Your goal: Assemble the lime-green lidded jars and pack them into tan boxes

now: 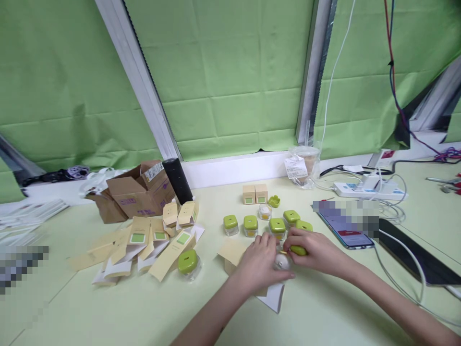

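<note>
My left hand is closed around a small clear jar with something white inside, its fingers curled over the far side. A green lid is pinched in my right hand, tilted beside the jar's top. Beneath my left hand lies an opened cream carton, partly hidden. Just beyond my hands stand several lidded jars, among them a green-topped jar. Behind them, a lidless jar sits by a flower-shaped green lid.
Flattened cream cartons and another green-topped jar are on the left. Behind them stand a cardboard box and a black cylinder. To the right lie a phone, a dark slab, cables and a power strip.
</note>
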Demonstrator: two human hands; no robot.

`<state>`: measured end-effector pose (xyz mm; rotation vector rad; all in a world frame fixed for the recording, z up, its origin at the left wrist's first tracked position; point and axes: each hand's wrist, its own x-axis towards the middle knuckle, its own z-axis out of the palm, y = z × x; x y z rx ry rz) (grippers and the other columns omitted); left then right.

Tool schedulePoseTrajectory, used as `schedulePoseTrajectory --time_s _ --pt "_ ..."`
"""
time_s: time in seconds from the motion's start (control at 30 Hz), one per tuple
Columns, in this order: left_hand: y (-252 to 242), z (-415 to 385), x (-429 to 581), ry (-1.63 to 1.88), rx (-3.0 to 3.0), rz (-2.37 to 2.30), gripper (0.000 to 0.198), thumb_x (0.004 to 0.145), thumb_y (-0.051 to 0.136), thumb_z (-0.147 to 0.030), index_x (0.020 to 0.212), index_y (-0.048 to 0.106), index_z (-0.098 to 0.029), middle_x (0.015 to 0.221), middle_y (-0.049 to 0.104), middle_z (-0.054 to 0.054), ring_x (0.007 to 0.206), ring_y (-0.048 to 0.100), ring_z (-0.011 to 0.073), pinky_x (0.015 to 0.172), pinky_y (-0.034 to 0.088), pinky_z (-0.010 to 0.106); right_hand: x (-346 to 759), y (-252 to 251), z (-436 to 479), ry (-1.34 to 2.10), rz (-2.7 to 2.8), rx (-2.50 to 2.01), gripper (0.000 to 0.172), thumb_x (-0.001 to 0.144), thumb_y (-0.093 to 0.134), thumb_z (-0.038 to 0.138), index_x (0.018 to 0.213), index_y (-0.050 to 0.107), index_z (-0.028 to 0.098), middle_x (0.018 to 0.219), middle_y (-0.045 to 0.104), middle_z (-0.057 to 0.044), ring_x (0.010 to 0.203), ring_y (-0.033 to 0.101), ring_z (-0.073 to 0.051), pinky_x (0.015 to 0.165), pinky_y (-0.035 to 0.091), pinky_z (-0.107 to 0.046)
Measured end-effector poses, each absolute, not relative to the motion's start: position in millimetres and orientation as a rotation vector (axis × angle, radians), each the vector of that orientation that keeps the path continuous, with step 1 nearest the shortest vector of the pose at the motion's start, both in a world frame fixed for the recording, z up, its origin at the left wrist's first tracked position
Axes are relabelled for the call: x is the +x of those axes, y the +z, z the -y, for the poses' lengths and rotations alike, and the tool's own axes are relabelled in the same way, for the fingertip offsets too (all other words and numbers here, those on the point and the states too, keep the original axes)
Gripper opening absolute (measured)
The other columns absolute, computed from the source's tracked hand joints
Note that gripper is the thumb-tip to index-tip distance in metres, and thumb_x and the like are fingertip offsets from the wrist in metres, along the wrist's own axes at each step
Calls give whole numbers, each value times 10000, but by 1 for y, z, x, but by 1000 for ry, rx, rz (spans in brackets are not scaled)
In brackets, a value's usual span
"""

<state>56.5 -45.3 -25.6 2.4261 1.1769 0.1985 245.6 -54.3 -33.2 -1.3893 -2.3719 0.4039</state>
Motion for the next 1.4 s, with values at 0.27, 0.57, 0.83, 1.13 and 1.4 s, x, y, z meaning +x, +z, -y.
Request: schedulePoseTrajectory --time_s 0.27,0.57,0.83,1.13,1.4 --pt "-10 49 61 687 1665 -988 786 677 694 -463 1318 287 -261 1270 485 137 1079 544 281 872 460 437 224 -17 54 1199 1450 -1075 156 812 550 361 794 597 213 861 621 -22 861 598 -203 769 476 -321" --pt "-12 31 63 1194 1340 -878 246 774 590 -253 1010 610 -188 1176 572 83 1011 580 210 792 534 323 175 0 47 1288 1135 -858 138 761 594 334 796 611 202 838 627 -34 778 577 -191 596 448 -260" --pt "-8 18 46 1288 1084 -890 273 791 581 -327 1003 553 -158 913 658 78 837 646 204 778 531 402 198 15 32 1191 1151 -881 168 726 631 349 749 584 190 770 669 -37 724 652 -187 680 509 -308" --pt "2 25 48 1265 696 -581 199 816 567 -225 999 616 -161 1030 642 74 1004 585 212 921 450 371 199 12 35 530 1761 -1048 177 732 560 159 884 644 195 793 658 -41 706 618 -173 663 518 -318" --pt "2 35 56 1218 739 -526 162 821 605 -241 895 673 -114 984 646 81 910 580 155 918 421 306 203 6 33 23 1981 -994 108 842 506 156 875 603 191 781 617 -52 656 596 -154 579 505 -270"
